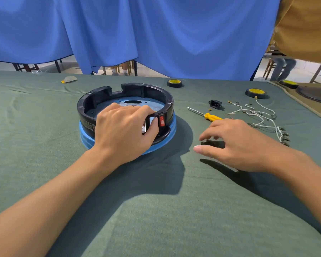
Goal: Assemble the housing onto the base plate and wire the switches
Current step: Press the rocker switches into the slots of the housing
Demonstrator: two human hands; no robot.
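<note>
Nearby, right of housing [100, 93]: screwdriver [213, 117], wires [258, 115] (tangled), tape roll [174, 83].

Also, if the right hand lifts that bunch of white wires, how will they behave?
The white wires are thin and lie in loose curves, so they are probably floppy and light. They cross one another, so several may come up tangled together. Their metal terminals could snag on the green cloth.

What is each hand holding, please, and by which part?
The left hand holds the black housing by its front wall beside the red switch; the right hand holds nothing.
</note>
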